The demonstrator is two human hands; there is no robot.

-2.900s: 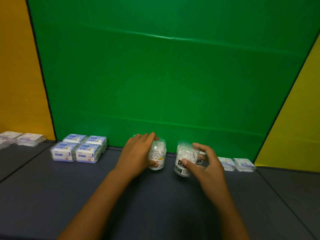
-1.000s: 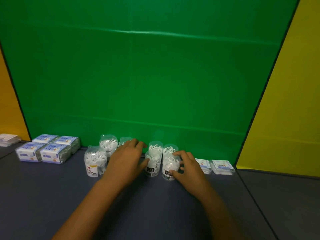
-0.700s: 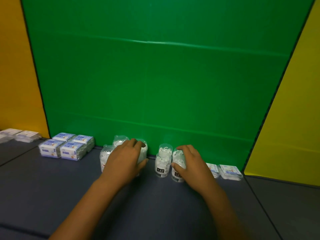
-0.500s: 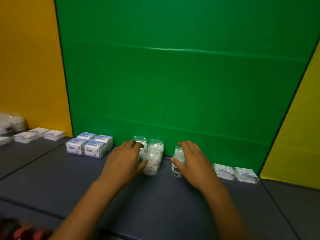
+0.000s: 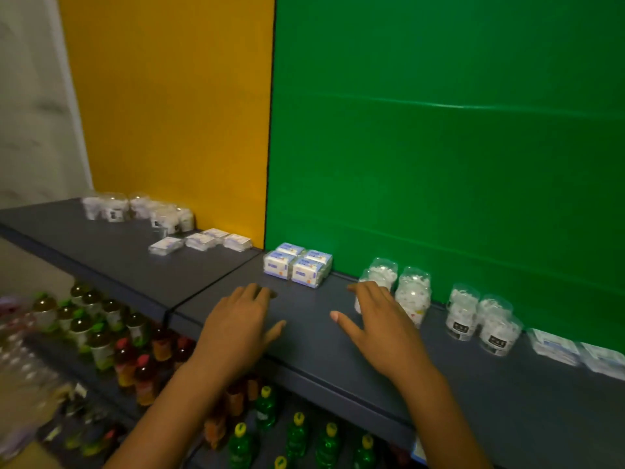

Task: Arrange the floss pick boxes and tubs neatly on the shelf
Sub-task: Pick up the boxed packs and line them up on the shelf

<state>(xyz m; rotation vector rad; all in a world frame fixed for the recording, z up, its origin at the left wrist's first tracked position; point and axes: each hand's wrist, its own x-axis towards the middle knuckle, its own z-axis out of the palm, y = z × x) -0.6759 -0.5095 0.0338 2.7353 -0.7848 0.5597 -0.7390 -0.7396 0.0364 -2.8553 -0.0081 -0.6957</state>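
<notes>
On the dark grey shelf (image 5: 304,336), several white and blue floss pick boxes (image 5: 297,268) sit in a block against the green back panel. To their right stand clear tubs of floss picks (image 5: 411,296), then a second clump of tubs with black labels (image 5: 480,319). My left hand (image 5: 238,328) hovers over bare shelf in front of the boxes, fingers relaxed, holding nothing. My right hand (image 5: 378,323) is spread just in front of the nearer tubs and holds nothing. Flat floss packs (image 5: 554,346) lie at the far right.
On the left shelf section, under the orange panel, stand more clear tubs (image 5: 135,211) and flat packs (image 5: 199,242). Below the shelf edge are rows of bottles (image 5: 101,336), some with green caps (image 5: 297,434). Grey wall at far left.
Both hands have come off the tubs and now hover empty over the shelf. The view has swung left, showing the left shelf section and the bottles below.
</notes>
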